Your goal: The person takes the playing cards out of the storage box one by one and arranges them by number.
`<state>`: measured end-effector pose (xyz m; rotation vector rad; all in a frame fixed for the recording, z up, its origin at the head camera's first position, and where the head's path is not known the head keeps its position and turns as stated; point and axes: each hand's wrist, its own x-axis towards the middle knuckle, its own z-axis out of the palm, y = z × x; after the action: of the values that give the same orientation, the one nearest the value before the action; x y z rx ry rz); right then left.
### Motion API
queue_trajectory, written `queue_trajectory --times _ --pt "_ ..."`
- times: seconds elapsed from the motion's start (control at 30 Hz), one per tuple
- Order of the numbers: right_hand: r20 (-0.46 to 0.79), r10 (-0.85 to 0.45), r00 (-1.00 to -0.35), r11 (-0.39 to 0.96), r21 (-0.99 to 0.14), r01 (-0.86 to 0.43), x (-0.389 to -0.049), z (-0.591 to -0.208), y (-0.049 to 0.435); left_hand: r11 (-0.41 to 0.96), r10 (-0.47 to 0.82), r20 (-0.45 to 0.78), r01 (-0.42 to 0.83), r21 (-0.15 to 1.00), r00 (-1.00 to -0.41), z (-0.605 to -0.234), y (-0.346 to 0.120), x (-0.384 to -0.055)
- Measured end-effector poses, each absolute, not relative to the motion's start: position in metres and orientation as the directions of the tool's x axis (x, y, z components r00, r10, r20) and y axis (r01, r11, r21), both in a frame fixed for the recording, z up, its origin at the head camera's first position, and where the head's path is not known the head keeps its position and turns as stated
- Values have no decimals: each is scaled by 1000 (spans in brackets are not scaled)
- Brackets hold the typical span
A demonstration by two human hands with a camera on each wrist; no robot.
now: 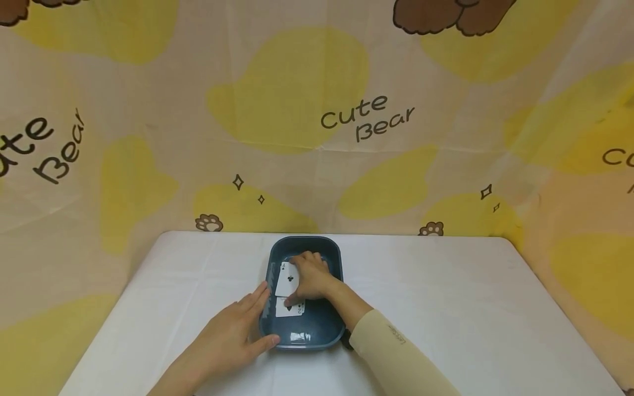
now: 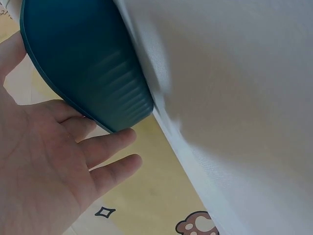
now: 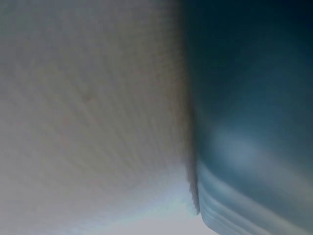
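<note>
A dark blue rectangular tray (image 1: pixel 324 330) stands on the white table. Inside it, toward the left, lie a playing card (image 1: pixel 286 283) with a club mark and, nearer the front, a second card (image 1: pixel 292 312) marked 2, partly overlapped. My right hand (image 1: pixel 311 278) reaches in over the right rim and holds the club card by its two ends, thumb at the near end and forefinger at the far one. My left hand (image 1: pixel 233 335) rests against the tray's left side, fingers extended along the wall and thumb at the front rim. In the left wrist view its fingers (image 2: pixel 110 147) are nearly straight beside the tray.
White cloth covers the table (image 1: pixel 436 297) around the tray. Behind it hangs a yellow and beige patterned curtain (image 1: pixel 297 88) with printed lettering. A small dark object (image 1: pixel 347 340) shows by the right sleeve (image 1: pixel 391 346), against the tray's front right corner.
</note>
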<state>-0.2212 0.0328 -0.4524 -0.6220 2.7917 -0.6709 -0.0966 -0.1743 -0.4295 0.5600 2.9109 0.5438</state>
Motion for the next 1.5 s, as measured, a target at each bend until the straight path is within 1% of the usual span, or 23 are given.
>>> queue_trajectory --times 0.2,0.4,0.63,0.93,1.03,1.27,1.37,1.5 --pt "-79 -454 -887 791 -493 -361 -220 -451 36 863 391 -49 348 367 -919 -430 -174 -96" --pt "-73 -505 -860 752 -528 -396 -219 -442 40 861 391 -59 342 378 -919 -429 -175 -95" --pt "-2 -532 -847 699 -566 -437 -219 -430 46 858 394 -53 347 379 -917 -429 -175 -94" --pt "-3 -553 -833 645 -634 -426 -217 -415 56 857 396 -52 348 380 -917 -428 -175 -94" --pt "14 -561 -828 635 -635 -440 -216 -409 60 860 391 -59 342 378 -918 -428 -175 -94" --pt "75 -553 -830 610 -643 -464 -214 -394 74 865 383 -69 331 376 -921 -426 -174 -94" --pt "85 -547 -833 610 -641 -466 -214 -388 81 866 381 -68 330 375 -922 -426 -174 -93" --pt "85 -532 -842 597 -667 -445 -215 -382 92 872 370 -71 319 372 -926 -427 -172 -94"
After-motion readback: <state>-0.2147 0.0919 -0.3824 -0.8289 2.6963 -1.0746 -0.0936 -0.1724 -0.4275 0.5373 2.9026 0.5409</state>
